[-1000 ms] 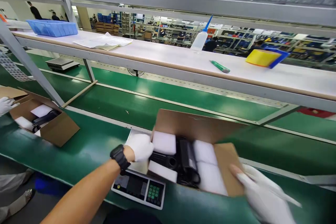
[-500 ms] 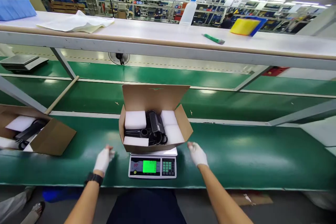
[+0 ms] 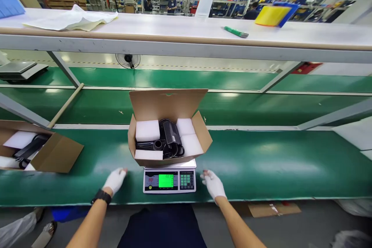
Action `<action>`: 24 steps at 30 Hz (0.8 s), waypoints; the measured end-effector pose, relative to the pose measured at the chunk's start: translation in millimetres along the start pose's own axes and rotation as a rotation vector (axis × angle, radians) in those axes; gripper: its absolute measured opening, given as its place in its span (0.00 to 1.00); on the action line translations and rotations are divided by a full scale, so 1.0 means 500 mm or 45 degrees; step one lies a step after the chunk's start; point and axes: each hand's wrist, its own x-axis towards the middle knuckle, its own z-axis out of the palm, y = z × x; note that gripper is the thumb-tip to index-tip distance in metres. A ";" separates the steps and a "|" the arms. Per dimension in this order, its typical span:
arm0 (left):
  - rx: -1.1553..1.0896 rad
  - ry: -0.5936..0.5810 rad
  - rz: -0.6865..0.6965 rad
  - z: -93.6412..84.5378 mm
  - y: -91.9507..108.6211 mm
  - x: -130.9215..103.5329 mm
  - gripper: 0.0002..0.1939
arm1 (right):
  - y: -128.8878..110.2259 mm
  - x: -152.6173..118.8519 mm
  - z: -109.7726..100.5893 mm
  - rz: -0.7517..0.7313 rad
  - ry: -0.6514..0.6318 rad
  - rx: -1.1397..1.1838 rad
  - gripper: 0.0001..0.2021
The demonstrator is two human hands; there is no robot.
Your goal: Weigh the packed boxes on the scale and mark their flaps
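Observation:
An open cardboard box (image 3: 170, 161) rests on a digital scale (image 3: 169, 181) with a lit green display. Inside the box lie a black device with cables (image 3: 171, 133) and white foam blocks (image 3: 147, 130). My left hand (image 3: 115, 180), in a white glove with bare fingertips, hovers left of the scale, touching nothing; its fingers are partly bent and look empty. On the scale's right side, my right hand (image 3: 213, 184), gloved the same way, is apart from the box with its fingers loosely spread.
Another open box (image 3: 62, 151) with a black device and foam stands at the left on the green table (image 3: 261, 162). A shelf (image 3: 162, 27) above holds paper, a bottle (image 3: 205, 2), a green tool (image 3: 236, 32) and yellow tape (image 3: 272, 15).
My right hand has come lower and slightly inward, and my left hand is a little lower. The scale's displayed figure has changed. The view has shifted slightly.

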 end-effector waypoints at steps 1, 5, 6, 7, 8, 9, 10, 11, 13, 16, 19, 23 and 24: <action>0.015 0.064 0.007 -0.048 0.037 0.027 0.22 | -0.027 0.015 -0.020 -0.024 0.033 0.010 0.27; 0.132 0.769 0.531 -0.236 0.249 0.091 0.27 | -0.132 0.037 -0.101 -0.086 0.280 0.015 0.32; 0.171 0.882 0.753 -0.268 0.313 0.093 0.26 | -0.164 0.034 -0.117 -0.095 0.352 0.044 0.33; 0.219 0.944 0.930 -0.291 0.377 0.091 0.25 | -0.198 0.028 -0.131 -0.112 0.416 0.098 0.34; 0.289 0.948 1.071 -0.304 0.437 0.084 0.25 | -0.235 0.020 -0.142 -0.142 0.466 0.181 0.35; 0.376 0.910 1.186 -0.308 0.490 0.073 0.25 | -0.274 0.009 -0.150 -0.189 0.503 0.289 0.35; 0.474 0.849 1.258 -0.304 0.534 0.058 0.26 | -0.313 -0.005 -0.157 -0.256 0.526 0.413 0.35; 0.558 0.795 1.287 -0.294 0.566 0.041 0.27 | -0.350 -0.022 -0.163 -0.341 0.529 0.534 0.35; 0.662 0.725 1.247 -0.258 0.589 -0.006 0.30 | -0.414 -0.065 -0.174 -0.520 0.527 0.718 0.33; 0.630 0.668 1.175 -0.178 0.536 -0.094 0.27 | -0.471 -0.142 -0.194 -0.730 0.490 0.877 0.28; 0.477 0.664 1.261 -0.086 0.442 -0.169 0.20 | -0.495 -0.198 -0.200 -0.793 0.246 0.988 0.22; 0.369 0.712 1.180 0.006 0.360 -0.195 0.22 | -0.525 -0.195 -0.154 -0.764 -0.239 0.640 0.21; 0.361 0.720 1.172 0.020 0.351 -0.191 0.22 | -0.534 -0.182 -0.134 -0.772 -0.312 0.491 0.21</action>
